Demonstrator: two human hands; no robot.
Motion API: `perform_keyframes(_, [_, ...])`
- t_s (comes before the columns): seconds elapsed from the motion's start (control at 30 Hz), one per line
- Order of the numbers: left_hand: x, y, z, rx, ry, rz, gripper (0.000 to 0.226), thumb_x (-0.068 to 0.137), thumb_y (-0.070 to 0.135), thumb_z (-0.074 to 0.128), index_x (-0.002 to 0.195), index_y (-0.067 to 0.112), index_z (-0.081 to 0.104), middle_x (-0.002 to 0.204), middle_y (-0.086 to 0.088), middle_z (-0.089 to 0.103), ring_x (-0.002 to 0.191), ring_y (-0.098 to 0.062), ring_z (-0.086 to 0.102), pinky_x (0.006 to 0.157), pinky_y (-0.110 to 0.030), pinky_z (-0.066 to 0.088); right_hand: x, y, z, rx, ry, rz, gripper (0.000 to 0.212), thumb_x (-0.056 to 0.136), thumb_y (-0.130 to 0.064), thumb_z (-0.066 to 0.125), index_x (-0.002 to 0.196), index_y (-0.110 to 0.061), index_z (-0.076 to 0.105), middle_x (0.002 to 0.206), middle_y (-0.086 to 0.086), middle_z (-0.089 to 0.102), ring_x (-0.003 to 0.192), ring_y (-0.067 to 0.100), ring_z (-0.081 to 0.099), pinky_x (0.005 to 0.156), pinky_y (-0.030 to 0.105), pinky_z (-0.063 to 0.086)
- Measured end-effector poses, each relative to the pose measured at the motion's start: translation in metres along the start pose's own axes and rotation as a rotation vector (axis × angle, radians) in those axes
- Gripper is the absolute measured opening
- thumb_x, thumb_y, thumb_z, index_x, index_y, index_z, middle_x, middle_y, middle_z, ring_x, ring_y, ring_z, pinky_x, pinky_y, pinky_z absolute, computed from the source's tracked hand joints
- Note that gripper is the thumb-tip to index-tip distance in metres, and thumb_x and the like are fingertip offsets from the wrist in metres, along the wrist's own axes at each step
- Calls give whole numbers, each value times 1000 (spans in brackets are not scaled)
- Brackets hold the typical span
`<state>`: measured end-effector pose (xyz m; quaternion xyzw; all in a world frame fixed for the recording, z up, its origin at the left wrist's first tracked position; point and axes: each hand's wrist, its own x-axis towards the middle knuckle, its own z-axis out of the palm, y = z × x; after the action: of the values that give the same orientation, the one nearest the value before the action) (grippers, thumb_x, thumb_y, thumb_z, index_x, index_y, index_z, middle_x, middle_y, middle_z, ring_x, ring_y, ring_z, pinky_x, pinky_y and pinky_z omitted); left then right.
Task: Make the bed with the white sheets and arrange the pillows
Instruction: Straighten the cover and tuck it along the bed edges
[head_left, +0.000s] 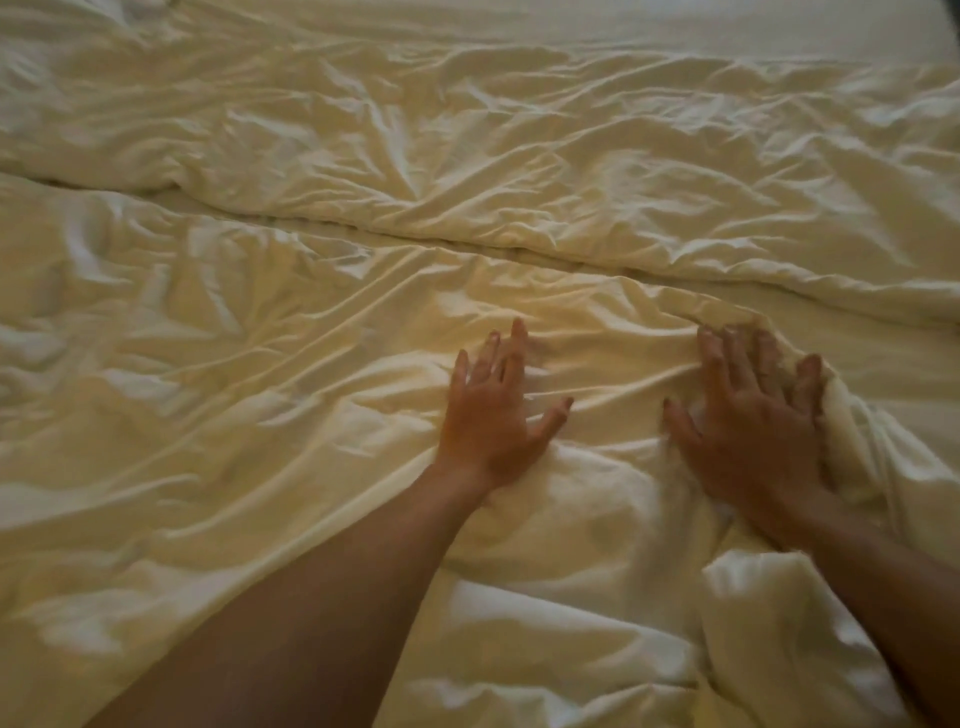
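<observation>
White sheets (260, 364) are lying all over the bed (727, 31), full of wrinkles. A long fold (467, 244) is running across the middle. The left hand (488, 415) is pressing flat on the cloth, fingers spread wide. The right hand (753, 421) is lying flat near it, not touching it, with straight fingers against a bunched-up bit of sheet.
</observation>
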<state>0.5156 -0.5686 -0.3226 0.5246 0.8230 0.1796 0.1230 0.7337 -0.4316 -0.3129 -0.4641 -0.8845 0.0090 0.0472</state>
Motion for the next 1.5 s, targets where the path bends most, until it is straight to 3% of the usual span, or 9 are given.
perform_keyframes(0.27, [37,-34,1,86,-77,41,104,82,77,20,163,16,-4,171,-1,2,157,-18,-2,125,-51,-3,44,-32,14,119,25,241,76,94,-54,28,158,-13,21,162,12,32,153,28,22,112,75,-7])
perform_keyframes(0.37, [38,-38,1,87,-27,43,105,82,78,27,163,15,6,170,-3,15,156,-20,10,125,-50,9,48,-36,25,116,81,254,74,92,-50,35,152,-7,30,154,16,41,148,31,30,113,76,-3])
perform_keyframes(0.57, [63,-30,-11,49,196,139,79,95,58,36,159,12,28,155,-10,46,149,-25,34,119,-50,25,68,-20,35,133,36,188,86,88,-61,35,159,-15,18,161,18,32,153,30,20,115,72,-8])
perform_keyframes(0.73, [100,-23,-14,108,57,123,70,97,44,18,161,16,20,155,-8,46,150,-25,32,120,-46,23,87,-8,29,237,277,171,61,96,-39,42,154,-21,35,131,17,61,124,31,50,108,54,26])
perform_keyframes(0.83, [120,-18,-9,147,46,15,64,106,36,32,163,19,7,147,1,53,140,-24,38,110,-43,26,95,7,28,202,267,261,56,97,-35,43,150,-20,38,119,16,66,117,34,53,101,51,29])
perform_keyframes(0.97, [131,-10,-5,280,38,-51,74,105,33,44,162,20,-1,147,1,49,130,-29,40,104,-47,30,83,32,24,116,226,114,51,96,-37,43,142,-15,48,124,19,62,113,38,53,92,51,32])
perform_keyframes(1.17, [145,-9,-17,272,88,-114,79,97,11,55,162,25,12,146,-3,49,134,-30,42,106,-50,32,88,81,9,-38,239,-204,46,97,-40,46,129,-8,55,117,22,58,105,42,53,89,55,36])
perform_keyframes(1.37, [146,13,-7,106,209,-313,76,89,12,55,158,19,24,140,-3,53,130,-30,46,102,-50,36,104,82,5,30,134,-187,53,93,-43,44,136,-12,50,115,19,58,104,41,54,89,53,38])
perform_keyframes(1.5, [122,37,5,87,389,-78,75,79,25,60,151,18,42,129,-5,59,115,-30,53,91,-46,40,110,68,-7,181,160,8,48,93,-42,43,133,-16,51,118,17,65,108,39,57,93,50,33])
